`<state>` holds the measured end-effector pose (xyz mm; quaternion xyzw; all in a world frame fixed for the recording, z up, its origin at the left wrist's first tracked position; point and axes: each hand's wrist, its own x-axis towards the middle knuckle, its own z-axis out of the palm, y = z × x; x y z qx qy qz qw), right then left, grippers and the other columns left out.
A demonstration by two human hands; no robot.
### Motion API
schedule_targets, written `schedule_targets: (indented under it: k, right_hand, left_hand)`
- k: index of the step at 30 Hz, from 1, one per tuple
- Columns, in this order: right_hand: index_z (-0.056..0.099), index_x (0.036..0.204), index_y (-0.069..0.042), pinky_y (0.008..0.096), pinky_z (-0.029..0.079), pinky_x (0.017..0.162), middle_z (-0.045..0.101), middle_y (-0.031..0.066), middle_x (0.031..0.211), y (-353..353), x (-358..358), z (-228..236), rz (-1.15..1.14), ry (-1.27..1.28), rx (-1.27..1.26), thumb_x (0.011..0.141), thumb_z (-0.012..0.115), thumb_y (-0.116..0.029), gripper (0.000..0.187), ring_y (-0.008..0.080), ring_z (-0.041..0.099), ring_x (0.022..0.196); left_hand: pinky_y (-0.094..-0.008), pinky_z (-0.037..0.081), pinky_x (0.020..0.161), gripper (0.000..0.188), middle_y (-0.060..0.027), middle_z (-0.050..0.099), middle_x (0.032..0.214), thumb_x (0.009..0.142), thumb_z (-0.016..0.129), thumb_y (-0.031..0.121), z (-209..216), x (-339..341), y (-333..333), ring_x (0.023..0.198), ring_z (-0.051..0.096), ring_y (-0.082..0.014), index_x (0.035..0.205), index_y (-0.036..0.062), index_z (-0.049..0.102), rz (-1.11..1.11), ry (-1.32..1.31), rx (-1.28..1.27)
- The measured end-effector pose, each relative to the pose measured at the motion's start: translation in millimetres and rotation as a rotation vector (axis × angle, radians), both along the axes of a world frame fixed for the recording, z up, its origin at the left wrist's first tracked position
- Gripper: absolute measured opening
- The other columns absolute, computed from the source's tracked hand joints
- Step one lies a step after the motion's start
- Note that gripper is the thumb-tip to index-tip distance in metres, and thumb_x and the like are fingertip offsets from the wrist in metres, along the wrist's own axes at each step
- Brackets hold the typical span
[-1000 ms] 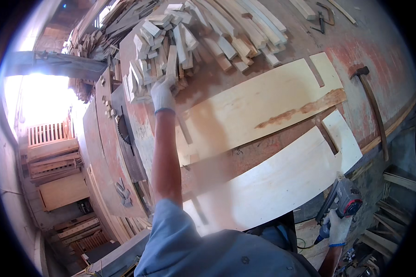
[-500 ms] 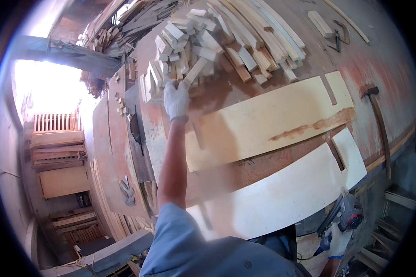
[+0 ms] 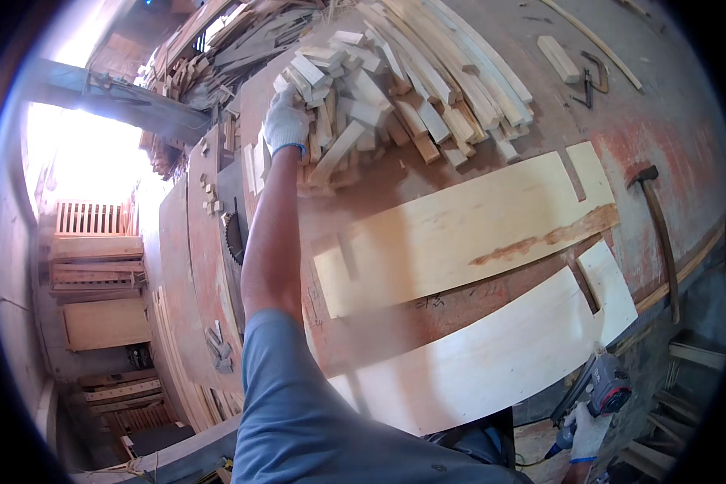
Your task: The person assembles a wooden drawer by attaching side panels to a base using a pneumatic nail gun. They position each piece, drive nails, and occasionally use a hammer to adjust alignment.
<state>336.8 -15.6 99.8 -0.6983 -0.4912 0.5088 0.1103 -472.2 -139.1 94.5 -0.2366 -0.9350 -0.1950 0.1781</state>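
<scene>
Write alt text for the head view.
A person's gloved left hand reaches onto a pile of wood blocks on a worn worktable; the gloved right hand grips a nail gun. Two notched plywood panels and a hammer lie nearby.

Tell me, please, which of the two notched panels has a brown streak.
The farther panel, towards the wooden sticks: a rough brown streak marks its lower right edge. The nearer panel, beside the nail gun, has none.

Blown-out glare from left opening [image 3: 81, 157]; shadow across panels [image 3: 472, 230]; rim curved, black.
</scene>
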Motion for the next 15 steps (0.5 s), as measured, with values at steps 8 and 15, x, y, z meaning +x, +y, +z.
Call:
schedule_targets:
  k: [8, 15]
  right_hand:
    - [0.057, 0.120, 0.000, 0.0327, 0.051, 0.060, 0.063, 0.0067, 0.066, 0.1, -20.6, 22.4, -0.048, -0.014, -0.078, 0.090, 0.066, 0.002, 0.031, 0.0166, 0.060, 0.058]
    - [0.066, 0.108, -0.008, 0.0281, 0.048, 0.058, 0.066, 0.0010, 0.075, 2.5, -15.3, 21.8, 0.051, 0.014, -0.034, 0.094, 0.071, -0.005, 0.015, 0.0109, 0.061, 0.063]
  left_hand:
    - [-0.0345, 0.052, 0.095, 0.038, -0.0136, 0.070, 0.120, 0.102, 0.058, 0.015, 21.6, 71.6, -48.2, 0.110, 0.067, -0.0233, 0.132, -0.0075, 0.063, -0.072, -0.234, 0.955]
    - [-0.0408, 0.061, 0.092, 0.041, -0.0157, 0.071, 0.123, 0.106, 0.060, 0.023, -29.1, 227.8, -24.0, 0.101, 0.074, -0.0266, 0.136, -0.0047, 0.059, -0.292, -1.213, 1.226]
